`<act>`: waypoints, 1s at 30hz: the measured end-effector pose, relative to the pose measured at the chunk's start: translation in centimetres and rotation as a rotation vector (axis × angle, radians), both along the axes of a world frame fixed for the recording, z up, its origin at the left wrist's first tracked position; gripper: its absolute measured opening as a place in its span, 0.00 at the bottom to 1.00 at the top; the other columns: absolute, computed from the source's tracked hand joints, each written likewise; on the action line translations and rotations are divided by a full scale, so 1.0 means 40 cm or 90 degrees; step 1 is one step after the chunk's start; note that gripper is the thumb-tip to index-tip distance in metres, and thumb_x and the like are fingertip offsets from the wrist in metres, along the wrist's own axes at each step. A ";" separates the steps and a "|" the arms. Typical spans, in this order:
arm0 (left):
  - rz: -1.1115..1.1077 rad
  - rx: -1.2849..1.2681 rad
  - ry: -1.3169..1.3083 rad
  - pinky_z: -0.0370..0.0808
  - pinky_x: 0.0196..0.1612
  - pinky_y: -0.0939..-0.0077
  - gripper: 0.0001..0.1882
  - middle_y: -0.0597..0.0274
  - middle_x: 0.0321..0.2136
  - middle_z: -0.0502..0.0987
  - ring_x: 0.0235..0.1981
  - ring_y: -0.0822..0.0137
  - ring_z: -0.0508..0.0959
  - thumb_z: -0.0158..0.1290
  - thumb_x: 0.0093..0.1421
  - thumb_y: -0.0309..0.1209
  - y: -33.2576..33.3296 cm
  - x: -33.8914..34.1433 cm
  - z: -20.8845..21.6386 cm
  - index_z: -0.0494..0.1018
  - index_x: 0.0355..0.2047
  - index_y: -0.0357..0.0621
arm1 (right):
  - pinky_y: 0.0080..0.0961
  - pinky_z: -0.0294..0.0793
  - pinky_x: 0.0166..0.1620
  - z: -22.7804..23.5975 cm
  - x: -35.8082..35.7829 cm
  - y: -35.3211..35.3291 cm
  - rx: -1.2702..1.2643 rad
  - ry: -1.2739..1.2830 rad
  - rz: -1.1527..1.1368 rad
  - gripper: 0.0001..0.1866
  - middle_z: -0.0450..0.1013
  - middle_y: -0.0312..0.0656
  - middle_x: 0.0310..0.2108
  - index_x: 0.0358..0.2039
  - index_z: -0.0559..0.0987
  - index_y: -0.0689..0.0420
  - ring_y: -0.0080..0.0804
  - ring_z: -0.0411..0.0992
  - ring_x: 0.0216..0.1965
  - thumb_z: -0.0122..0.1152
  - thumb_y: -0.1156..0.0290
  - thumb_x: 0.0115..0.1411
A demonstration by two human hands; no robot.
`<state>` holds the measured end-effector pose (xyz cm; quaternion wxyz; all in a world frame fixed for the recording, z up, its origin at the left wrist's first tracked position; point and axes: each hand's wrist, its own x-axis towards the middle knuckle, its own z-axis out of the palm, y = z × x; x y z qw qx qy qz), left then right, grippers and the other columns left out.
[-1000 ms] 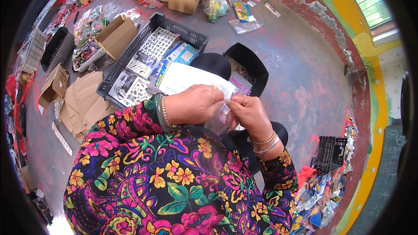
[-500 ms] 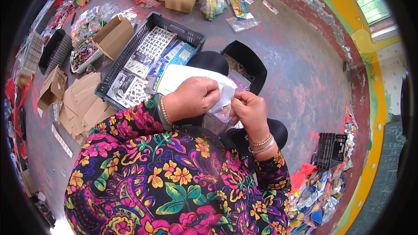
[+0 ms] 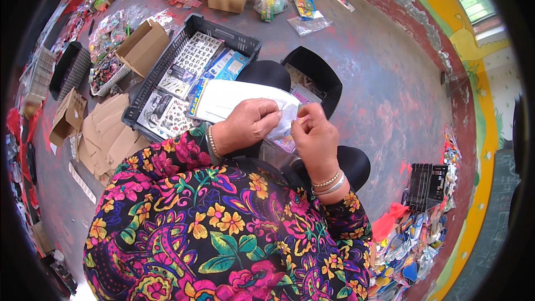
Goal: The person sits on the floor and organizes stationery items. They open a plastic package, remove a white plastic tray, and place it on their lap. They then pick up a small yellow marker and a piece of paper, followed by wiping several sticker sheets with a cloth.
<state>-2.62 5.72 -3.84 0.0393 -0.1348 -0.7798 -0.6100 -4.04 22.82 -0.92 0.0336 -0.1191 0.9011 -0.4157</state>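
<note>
Basically, the white pkt [image 3: 220, 100] lies over the black-clad knee [image 3: 268, 73] near the dark crate [image 3: 252, 51], L hand [image 3: 247, 125] fingers seemingly pinching its near end; R hand [image 3: 316, 140] fingers are pinched together just beside, can't tell on what. Prob. best to hold both pinches close & light, w/ pkt flat, so its thin end won't rip.

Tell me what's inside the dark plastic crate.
Lettered sheets, black-and-white patterned sheets and blue packages show inside the crate. Anything beneath is covered; the white packet hides part of the near side.
</note>
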 end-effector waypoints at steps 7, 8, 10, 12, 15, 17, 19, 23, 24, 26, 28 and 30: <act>0.012 -0.035 0.197 0.68 0.30 0.66 0.03 0.53 0.20 0.68 0.24 0.53 0.70 0.49 0.54 0.24 0.045 0.017 -0.057 0.68 0.24 0.38 | 0.19 0.67 0.18 -0.055 -0.021 0.031 -0.127 -0.200 0.010 0.08 0.72 0.39 0.16 0.33 0.81 0.58 0.24 0.69 0.14 0.58 0.71 0.53; 0.004 -0.045 0.237 0.68 0.30 0.67 0.02 0.53 0.22 0.69 0.25 0.54 0.70 0.49 0.54 0.23 0.049 0.012 -0.063 0.69 0.25 0.37 | 0.17 0.65 0.16 -0.049 -0.026 0.033 -0.164 -0.312 -0.008 0.08 0.72 0.37 0.15 0.33 0.81 0.59 0.21 0.68 0.12 0.59 0.70 0.53; -0.014 -0.066 0.315 0.69 0.32 0.70 0.01 0.55 0.24 0.71 0.26 0.56 0.72 0.50 0.54 0.21 0.056 0.007 -0.073 0.70 0.28 0.37 | 0.12 0.60 0.13 -0.061 -0.032 0.036 -0.248 -0.335 -0.017 0.09 0.69 0.33 0.13 0.33 0.80 0.63 0.15 0.64 0.10 0.58 0.71 0.55; -0.006 -0.085 0.339 0.70 0.32 0.69 0.01 0.56 0.23 0.71 0.27 0.57 0.72 0.51 0.53 0.20 0.068 0.007 -0.076 0.70 0.26 0.38 | 0.12 0.60 0.13 -0.076 -0.034 0.040 -0.329 -0.371 -0.036 0.09 0.68 0.33 0.13 0.33 0.79 0.64 0.16 0.63 0.10 0.58 0.71 0.55; -0.017 -0.105 0.359 0.70 0.32 0.70 0.02 0.57 0.22 0.71 0.27 0.58 0.72 0.52 0.51 0.20 0.073 0.004 -0.084 0.70 0.24 0.38 | 0.11 0.58 0.14 -0.085 -0.031 0.040 -0.341 -0.382 -0.054 0.09 0.69 0.34 0.13 0.32 0.79 0.65 0.16 0.64 0.12 0.58 0.72 0.55; -0.026 -0.109 0.398 0.70 0.32 0.70 0.03 0.58 0.21 0.70 0.26 0.59 0.72 0.52 0.50 0.19 0.078 -0.002 -0.095 0.69 0.23 0.38 | 0.11 0.59 0.16 -0.099 -0.032 0.045 -0.340 -0.358 -0.053 0.09 0.69 0.34 0.14 0.32 0.79 0.66 0.16 0.65 0.13 0.58 0.72 0.55; -0.018 -0.101 0.425 0.70 0.31 0.70 0.03 0.58 0.21 0.70 0.25 0.59 0.72 0.52 0.49 0.18 0.082 -0.008 -0.109 0.69 0.23 0.38 | 0.12 0.60 0.18 -0.127 -0.031 0.048 -0.337 -0.308 -0.043 0.09 0.70 0.34 0.15 0.30 0.80 0.66 0.16 0.65 0.15 0.58 0.73 0.55; 0.002 -0.083 0.461 0.70 0.31 0.71 0.04 0.59 0.20 0.69 0.24 0.60 0.72 0.52 0.47 0.18 0.089 -0.022 -0.136 0.68 0.21 0.38 | 0.12 0.60 0.21 -0.150 -0.020 0.036 -0.140 -0.061 -0.062 0.08 0.71 0.35 0.16 0.29 0.80 0.66 0.16 0.65 0.16 0.59 0.73 0.54; -0.001 -0.084 0.471 0.70 0.30 0.71 0.04 0.59 0.20 0.69 0.24 0.60 0.72 0.52 0.47 0.18 0.090 -0.023 -0.140 0.68 0.21 0.38 | 0.11 0.59 0.20 -0.151 -0.020 0.033 -0.165 -0.094 -0.083 0.07 0.71 0.35 0.16 0.28 0.80 0.66 0.16 0.65 0.16 0.59 0.74 0.54; -0.018 -0.084 0.479 0.70 0.30 0.71 0.05 0.59 0.20 0.69 0.24 0.60 0.71 0.52 0.47 0.19 0.086 -0.025 -0.142 0.67 0.20 0.38 | 0.11 0.57 0.19 -0.144 -0.029 0.032 -0.268 -0.236 -0.095 0.07 0.70 0.34 0.15 0.27 0.79 0.65 0.15 0.64 0.15 0.59 0.74 0.54; -0.034 -0.096 0.489 0.69 0.30 0.71 0.05 0.60 0.20 0.68 0.23 0.61 0.71 0.52 0.46 0.19 0.080 -0.023 -0.143 0.66 0.19 0.38 | 0.10 0.55 0.19 -0.121 -0.044 0.050 -0.415 -0.458 -0.080 0.06 0.69 0.33 0.14 0.26 0.79 0.64 0.13 0.62 0.15 0.60 0.74 0.54; -0.051 -0.119 0.503 0.69 0.29 0.70 0.05 0.60 0.20 0.68 0.23 0.60 0.70 0.52 0.46 0.18 0.078 -0.023 -0.145 0.66 0.19 0.38 | 0.10 0.54 0.19 -0.112 -0.047 0.048 -0.421 -0.478 -0.086 0.04 0.68 0.31 0.15 0.25 0.79 0.63 0.10 0.60 0.16 0.61 0.75 0.53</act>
